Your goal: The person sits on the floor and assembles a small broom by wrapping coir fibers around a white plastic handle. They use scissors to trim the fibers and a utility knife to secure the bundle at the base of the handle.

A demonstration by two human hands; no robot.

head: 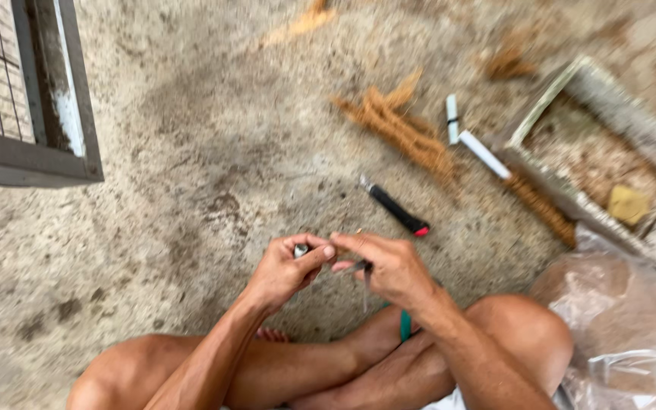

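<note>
Floor [191, 137]: rough concrete, stained, takes up most of the view. Person sits on it cross-legged, bare knees at the bottom edge.

Metal grille [32, 91] at upper left, grey frame.

Plastic bag [632, 319] at lower right, clear and crumpled, just beside the right knee.

Wooden tray [609, 99] at upper right, shallow, with a yellowish lump inside (too blurred to identify).

Fibre bundle [400, 121]: brown, coarse strands on the floor above the hands, well apart from them. A fibre rope [540, 209] runs along the tray's near edge.

Two white sticks [484, 154] lie between the bundle and the tray.

Knife [396, 209]: black handle, red end, on the floor just above the hands, not touched.

Left hand [286, 269]: closed, fingers pinching a small pale piece [300, 249] between thumb and forefinger.

Right hand [389, 266]: closed, fingertips meeting the left thumb; a thin dark tool [362, 267] shows under its fingers (kind unclear, motion blur). Both hands are held together above the crossed shins.
</note>
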